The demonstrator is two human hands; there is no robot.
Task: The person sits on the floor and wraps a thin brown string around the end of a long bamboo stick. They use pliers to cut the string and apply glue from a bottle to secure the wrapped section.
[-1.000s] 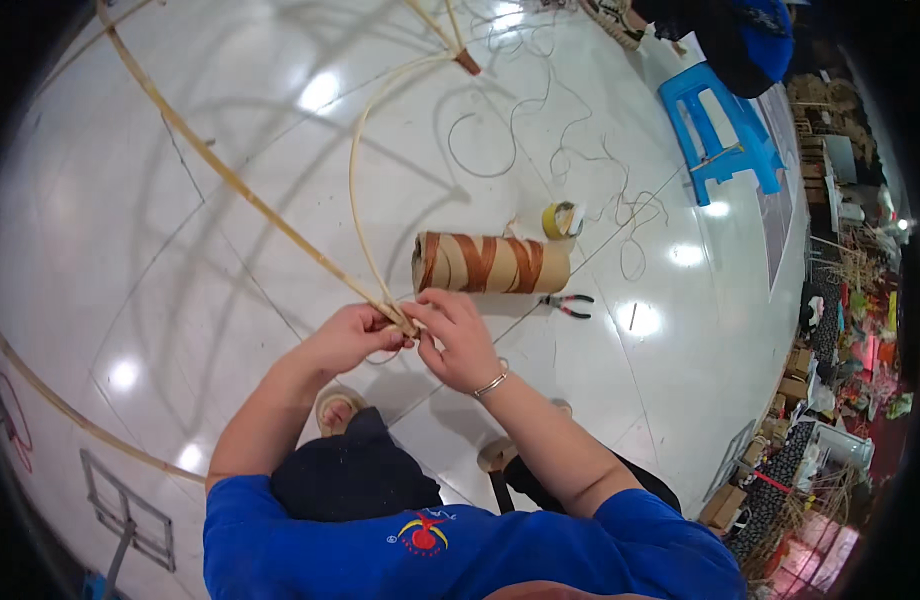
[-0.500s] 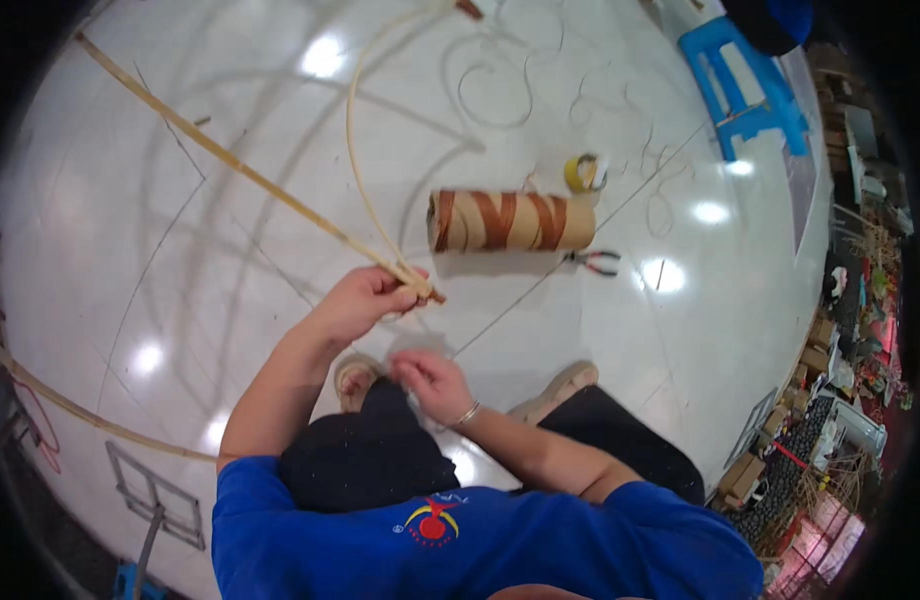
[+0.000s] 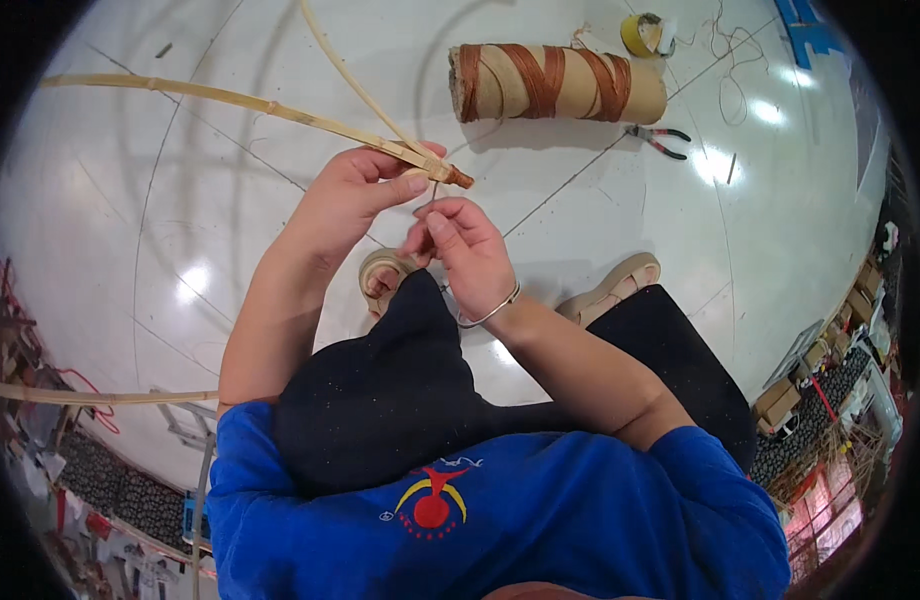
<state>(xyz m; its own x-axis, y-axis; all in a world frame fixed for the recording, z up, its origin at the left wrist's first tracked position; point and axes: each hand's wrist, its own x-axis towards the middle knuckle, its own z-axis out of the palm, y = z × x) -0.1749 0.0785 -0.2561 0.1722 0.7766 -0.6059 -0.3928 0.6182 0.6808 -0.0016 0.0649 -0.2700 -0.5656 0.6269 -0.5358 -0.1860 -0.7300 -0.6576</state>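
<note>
My left hand (image 3: 352, 200) is closed around the joined ends of bamboo strips (image 3: 230, 98), its thumb lying along the lower side. Past the fingers sticks out a tip wrapped in reddish-brown binding (image 3: 461, 178). From just behind that tip a thin dark strand (image 3: 435, 192) hangs down to my right hand (image 3: 470, 258), whose thumb and fingers pinch it. One strip runs off to the left; a thinner one curves up and away. Where the strand goes below my right fingers is hard to see.
On the pale tiled floor lie a tan roll wrapped with brown bands (image 3: 525, 85), pliers with red-and-black handles (image 3: 668, 138) and a yellow tape roll (image 3: 640, 36). Part of a blue stool (image 3: 810, 40) shows far right. Another bamboo strip (image 3: 110, 396) passes by my left elbow.
My right hand has risen to just below the bamboo joint, with the strand drawn between. The strips have swung closer to level. My view has shifted, so the roll and pliers sit higher.
</note>
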